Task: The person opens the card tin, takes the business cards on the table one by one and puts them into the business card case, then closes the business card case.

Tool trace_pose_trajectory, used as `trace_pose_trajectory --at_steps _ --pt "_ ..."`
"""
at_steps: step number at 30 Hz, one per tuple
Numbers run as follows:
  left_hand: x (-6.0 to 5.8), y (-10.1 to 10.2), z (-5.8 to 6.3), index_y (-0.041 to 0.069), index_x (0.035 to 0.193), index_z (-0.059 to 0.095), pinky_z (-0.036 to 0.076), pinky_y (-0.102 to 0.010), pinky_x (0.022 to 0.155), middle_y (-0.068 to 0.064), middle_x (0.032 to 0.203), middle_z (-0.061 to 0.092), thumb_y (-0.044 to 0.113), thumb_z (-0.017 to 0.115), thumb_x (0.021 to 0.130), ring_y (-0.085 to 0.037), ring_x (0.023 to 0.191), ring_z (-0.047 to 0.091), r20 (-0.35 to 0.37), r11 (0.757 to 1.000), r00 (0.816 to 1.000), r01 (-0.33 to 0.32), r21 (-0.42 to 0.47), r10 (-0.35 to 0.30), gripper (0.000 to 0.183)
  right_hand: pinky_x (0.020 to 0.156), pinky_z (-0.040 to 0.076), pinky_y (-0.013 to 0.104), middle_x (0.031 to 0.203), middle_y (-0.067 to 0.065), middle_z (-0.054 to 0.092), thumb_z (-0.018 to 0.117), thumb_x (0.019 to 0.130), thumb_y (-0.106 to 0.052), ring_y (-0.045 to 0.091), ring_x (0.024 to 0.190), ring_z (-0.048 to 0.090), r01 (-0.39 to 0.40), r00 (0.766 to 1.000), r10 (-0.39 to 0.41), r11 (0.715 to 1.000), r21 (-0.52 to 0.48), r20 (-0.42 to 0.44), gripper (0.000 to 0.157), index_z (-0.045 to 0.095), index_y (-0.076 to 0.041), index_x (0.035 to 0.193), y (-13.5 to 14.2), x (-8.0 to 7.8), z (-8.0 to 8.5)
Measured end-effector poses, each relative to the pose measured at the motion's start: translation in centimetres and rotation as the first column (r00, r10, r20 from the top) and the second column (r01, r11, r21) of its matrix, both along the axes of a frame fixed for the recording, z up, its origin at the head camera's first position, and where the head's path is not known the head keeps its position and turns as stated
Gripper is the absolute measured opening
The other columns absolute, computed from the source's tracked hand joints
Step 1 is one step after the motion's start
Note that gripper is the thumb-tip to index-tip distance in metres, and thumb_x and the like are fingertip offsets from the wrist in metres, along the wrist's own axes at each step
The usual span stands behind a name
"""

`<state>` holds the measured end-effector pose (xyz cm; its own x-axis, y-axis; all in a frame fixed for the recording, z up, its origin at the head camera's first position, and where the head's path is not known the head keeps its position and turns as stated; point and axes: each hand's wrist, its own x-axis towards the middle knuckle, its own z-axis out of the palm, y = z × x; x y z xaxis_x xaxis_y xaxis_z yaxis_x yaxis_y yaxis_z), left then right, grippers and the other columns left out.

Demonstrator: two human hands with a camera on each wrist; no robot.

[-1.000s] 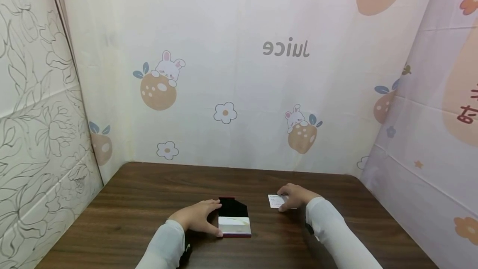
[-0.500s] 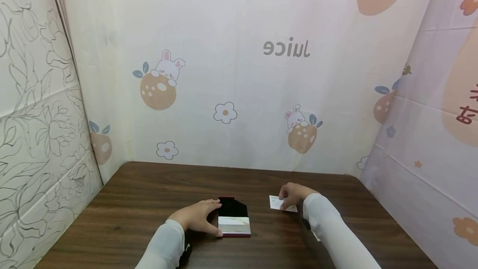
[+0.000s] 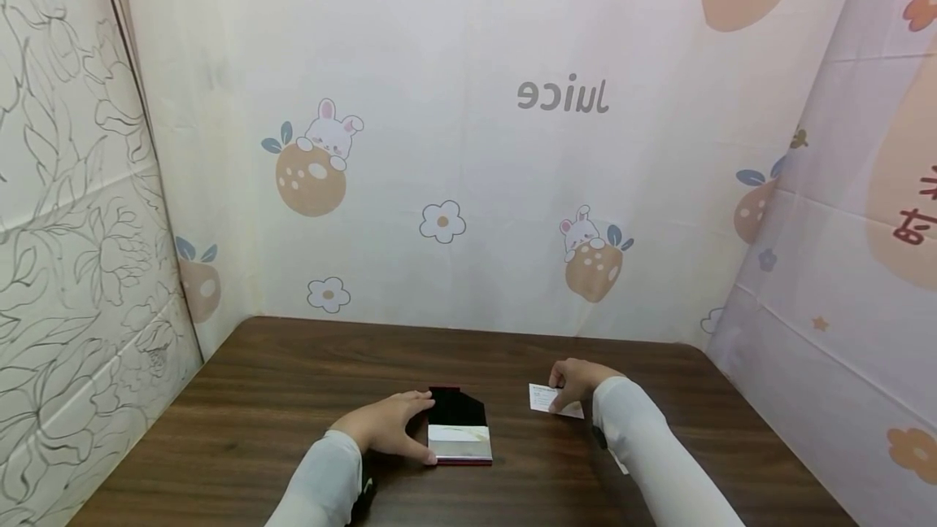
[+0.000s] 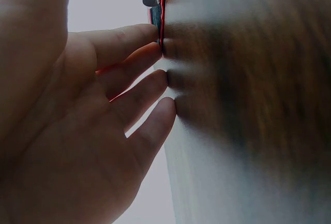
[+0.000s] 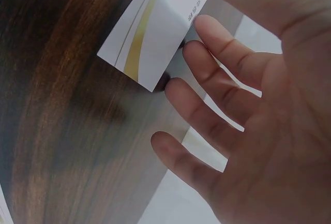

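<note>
In the head view, a card case [image 3: 457,407] with a black inside and red edges lies unfolded on the table. A white card with a yellowish streak [image 3: 459,433] shows in its near half. My left hand [image 3: 391,427] touches the case's left side, index finger near the far corner and thumb at the near one. In the left wrist view its fingers are fairly straight, against the red edge [image 4: 163,14]. Farther right, my right hand [image 3: 578,381] pinches a printed white business card [image 3: 540,398] between thumb and index finger. Its gold stripe [image 5: 135,48] shows in the right wrist view.
A dark wood-grain table [image 3: 293,364] bears both things. Behind it hangs a pale curtain [image 3: 468,145] with fruit and rabbit prints, and patterned cloths close off both sides. A white edge [image 5: 4,208] shows at the lower left of the right wrist view.
My right hand has drawn its fingers in a little and turned the card slightly, its right end now nearer me. The left hand and the card case have stayed put.
</note>
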<state>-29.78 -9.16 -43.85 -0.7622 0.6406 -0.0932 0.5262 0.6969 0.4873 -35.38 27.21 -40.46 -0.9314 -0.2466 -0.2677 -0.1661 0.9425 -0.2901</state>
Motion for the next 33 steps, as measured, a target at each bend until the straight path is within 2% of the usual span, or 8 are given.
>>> trace_pose_trajectory --at_steps 6,13,20,25,29,33 --pt "0.0 0.0 0.0 0.01 0.142 0.039 0.032 -0.053 0.105 -0.011 0.148 0.034 0.059 0.069 0.072 -0.029 0.133 0.028 0.002 1.0 1.0 0.006 0.006 -0.006 0.091 0.077 0.045 0.039 0.091 0.005 0.054 0.083 0.066 -0.024 0.019 0.081 0.048 0.016 1.0 -0.016 1.0 -0.019 0.0 0.043 0.054 -0.008 0.093 0.2 -0.1 -0.2" --pt "-0.2 -0.2 -0.1 0.011 0.142 0.038 0.032 -0.054 0.105 -0.01 0.149 0.032 0.059 0.069 0.072 -0.029 0.134 0.026 0.015 1.0 1.0 0.002 0.011 -0.002 0.091 0.076 0.046 0.041 0.092 0.004 0.054 0.083 0.066 -0.021 0.019 0.081 0.049 0.0 1.0 -0.004 0.989 -0.15 -0.022 0.049 0.051 -0.012 0.102 0.5 -0.5 -0.9" --pt "0.0 -0.1 0.2 0.01 0.142 0.038 0.032 -0.055 0.105 -0.011 0.149 0.032 0.057 0.07 0.073 -0.029 0.134 0.026 0.013 1.0 1.0 0.013 0.008 -0.013 0.089 0.069 0.047 0.038 0.087 0.003 0.057 0.077 0.073 -0.011 0.018 0.078 0.05 -0.059 0.996 0.041 0.968 -0.244 -0.079 0.033 0.058 -0.016 0.101 1.5 -0.8 -1.5" --pt "0.2 0.0 0.3 0.01 0.142 0.039 0.031 -0.055 0.105 -0.011 0.149 0.033 0.056 0.07 0.073 -0.029 0.134 0.026 0.012 1.0 1.0 0.013 0.006 -0.013 0.089 0.071 0.049 0.04 0.092 0.005 0.06 0.067 0.08 -0.002 0.019 0.082 0.051 -0.107 0.99 0.075 0.948 -0.301 -0.116 0.025 0.064 -0.012 0.103 2.2 -0.6 -1.4" --pt "0.2 0.1 0.2 0.01 0.142 0.038 0.031 -0.054 0.105 -0.01 0.149 0.033 0.056 0.07 0.073 -0.029 0.134 0.026 0.011 1.0 1.0 0.016 0.005 -0.016 0.089 0.074 0.049 0.039 0.098 0.006 0.063 0.061 0.084 0.0 0.019 0.085 0.052 -0.102 0.993 0.075 0.926 -0.365 -0.089 0.022 0.066 -0.007 0.103 2.7 -0.3 -1.4" --pt "0.1 0.1 0.1 0.011 0.142 0.038 0.032 -0.054 0.105 -0.01 0.149 0.032 0.057 0.069 0.073 -0.029 0.134 0.026 0.008 1.0 1.0 0.011 0.002 -0.011 0.089 0.071 0.047 0.036 0.099 0.008 0.063 0.058 0.086 0.0 0.02 0.084 0.052 -0.072 0.997 0.06 0.899 -0.433 -0.04 0.02 0.065 -0.006 0.104 3.2 -0.1 -1.4"
